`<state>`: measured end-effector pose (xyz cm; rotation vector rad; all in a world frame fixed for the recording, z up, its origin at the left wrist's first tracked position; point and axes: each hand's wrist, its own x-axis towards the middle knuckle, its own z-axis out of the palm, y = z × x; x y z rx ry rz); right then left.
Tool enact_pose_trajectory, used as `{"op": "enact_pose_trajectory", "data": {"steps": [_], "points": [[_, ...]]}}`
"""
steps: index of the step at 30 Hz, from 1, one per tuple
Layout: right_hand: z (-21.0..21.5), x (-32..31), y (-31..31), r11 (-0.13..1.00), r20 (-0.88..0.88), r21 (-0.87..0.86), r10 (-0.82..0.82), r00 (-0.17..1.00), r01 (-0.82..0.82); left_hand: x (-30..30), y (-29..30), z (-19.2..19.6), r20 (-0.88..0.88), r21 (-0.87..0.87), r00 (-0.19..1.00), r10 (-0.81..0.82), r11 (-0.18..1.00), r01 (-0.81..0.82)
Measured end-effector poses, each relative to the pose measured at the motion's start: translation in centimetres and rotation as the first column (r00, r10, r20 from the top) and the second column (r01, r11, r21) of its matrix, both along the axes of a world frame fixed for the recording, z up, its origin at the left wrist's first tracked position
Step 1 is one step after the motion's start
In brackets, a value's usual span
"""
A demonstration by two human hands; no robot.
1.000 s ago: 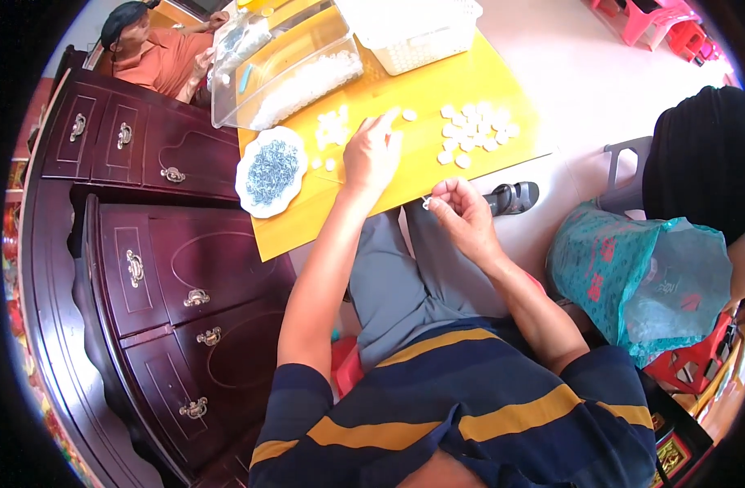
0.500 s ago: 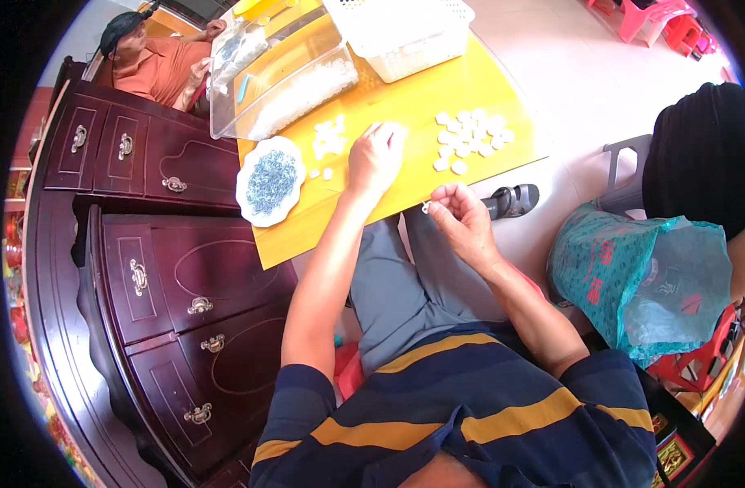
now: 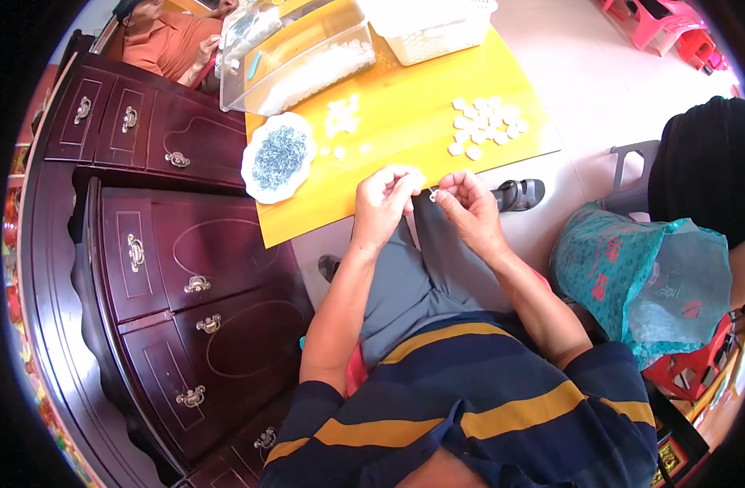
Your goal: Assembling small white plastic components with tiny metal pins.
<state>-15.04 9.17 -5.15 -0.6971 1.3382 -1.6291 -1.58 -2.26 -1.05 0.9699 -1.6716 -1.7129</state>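
Just past the near edge of a yellow table [image 3: 405, 106], my two hands are close together. My right hand [image 3: 472, 215] pinches a small white piece with a ring-like end [image 3: 434, 196] between thumb and fingers. Beside it, my left hand [image 3: 382, 203] has its fingertips pressed together; whatever they hold is too small to name. On the left of the table, a scalloped white dish [image 3: 267, 196] holds a heap of small dark grey-blue pieces [image 3: 279, 159]. Small white pieces [image 3: 342, 116] lie right of the dish, and a larger group of white pieces [image 3: 486, 122] lies at the table's right.
A clear plastic bin [image 3: 234, 99] of white pieces and a white basket [image 3: 441, 41] stand at the far side. Another person [image 3: 173, 45] sits far left. Dark wooden drawers [image 3: 201, 236] flank my left; a teal plastic bag [image 3: 596, 268] and grey stool [image 3: 628, 175] are on my right.
My left hand has come back from above the table toward my right hand, which still pinches the small white piece. The whole view has shifted slightly.
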Motion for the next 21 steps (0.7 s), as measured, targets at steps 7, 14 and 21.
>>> {"op": "enact_pose_trajectory", "data": {"steps": [7, 14, 21], "points": [[-0.2, 0.1, 0.1, 0.999, -0.022, -0.022, 0.029, 0.999, -0.029, 0.3, 0.7, -0.3, 0.017, -0.104, 1.0, 0.012, 0.994, -0.01], [0.1, 0.2, 0.1, 0.999, -0.02, -0.028, 0.038, 0.999, -0.039, 0.1, 1.4, -0.4, 0.021, -0.144, 1.0, 0.008, 0.99, -0.005], [0.0, 0.2, 0.2, 0.999, 0.007, -0.035, 0.035, 0.999, -0.034, -0.1, 1.7, -0.3, 0.005, -0.165, 0.999, 0.038, 0.986, -0.037]]}}
